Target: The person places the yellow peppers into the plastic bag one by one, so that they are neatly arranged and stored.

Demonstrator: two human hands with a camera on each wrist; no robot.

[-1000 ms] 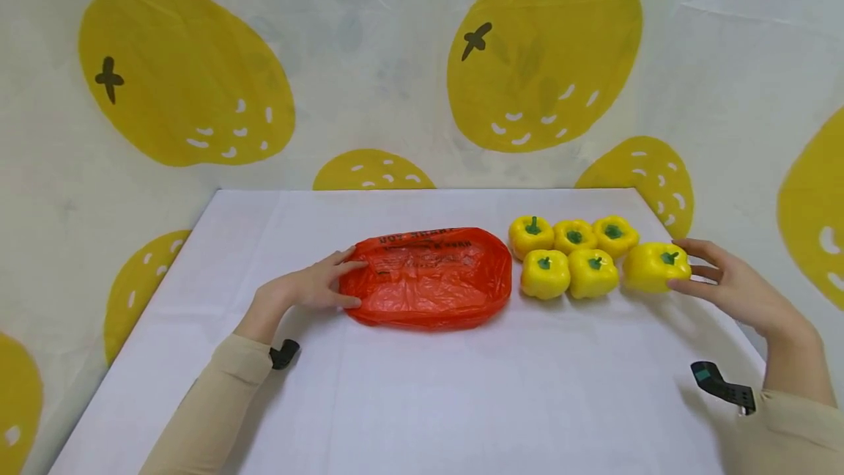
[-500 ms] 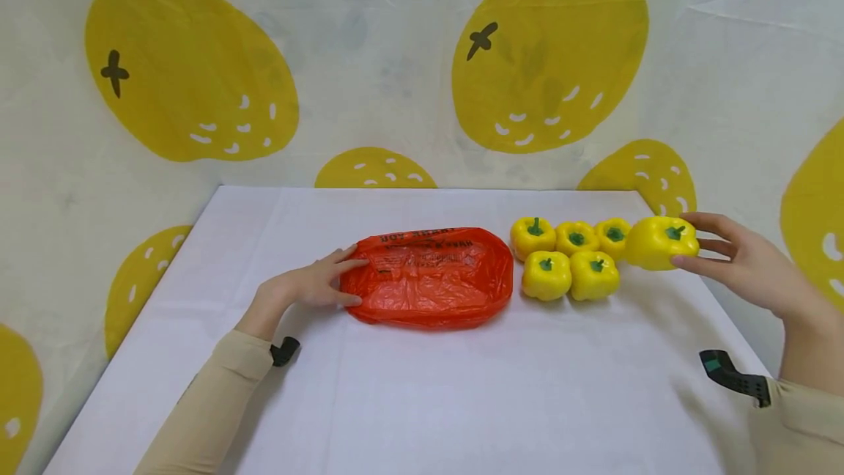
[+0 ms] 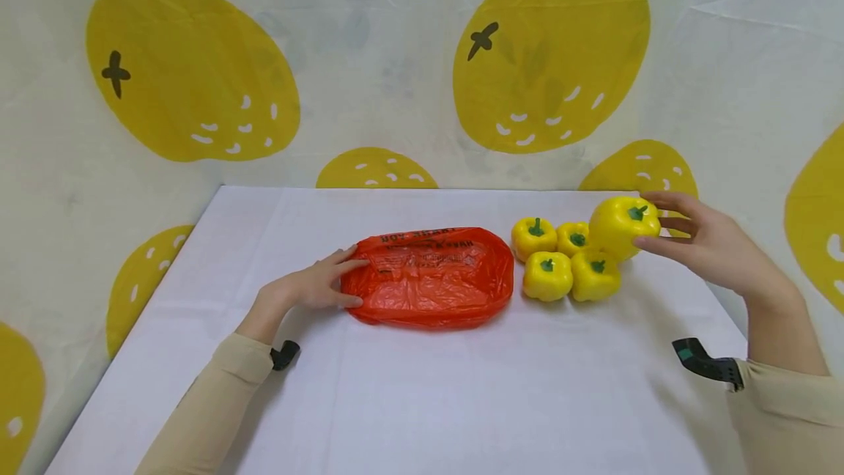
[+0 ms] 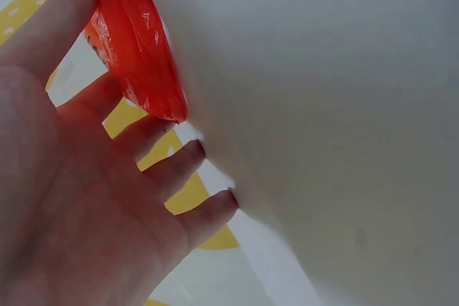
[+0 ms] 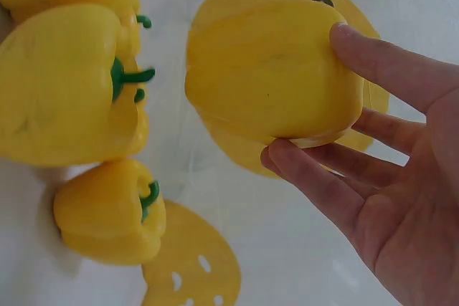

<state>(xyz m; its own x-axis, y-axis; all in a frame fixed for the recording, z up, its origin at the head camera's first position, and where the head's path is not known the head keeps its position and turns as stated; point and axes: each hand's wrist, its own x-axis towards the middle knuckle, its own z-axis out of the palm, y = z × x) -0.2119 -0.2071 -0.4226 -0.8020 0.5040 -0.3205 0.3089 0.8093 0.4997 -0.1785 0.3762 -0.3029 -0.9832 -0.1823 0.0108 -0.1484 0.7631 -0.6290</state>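
My right hand (image 3: 708,244) grips a yellow bell pepper (image 3: 620,224) between thumb and fingers, raised off the table. In the right wrist view, that bell pepper (image 5: 272,73) is held near its end, thumb on one side and fingertips on the other. Below and left of it, several more yellow bell peppers (image 3: 547,275) with green stems stand close together; the raised one partly hides those behind it. At centre lies a red plastic bag (image 3: 428,281), spread with its rim folded round. My left hand (image 3: 316,282) rests on the bag's left end, fingers spread and fairly straight.
A white-covered table (image 3: 461,402) lies under everything. Behind it hangs a pale cloth (image 3: 376,57) printed with large yellow fruit shapes. Black wrist mounts stick out from both sleeves (image 3: 785,402).
The right hand has lifted the bell pepper from the right end of the group, then carried it left over the other peppers. The left hand and the bag have stayed in place.
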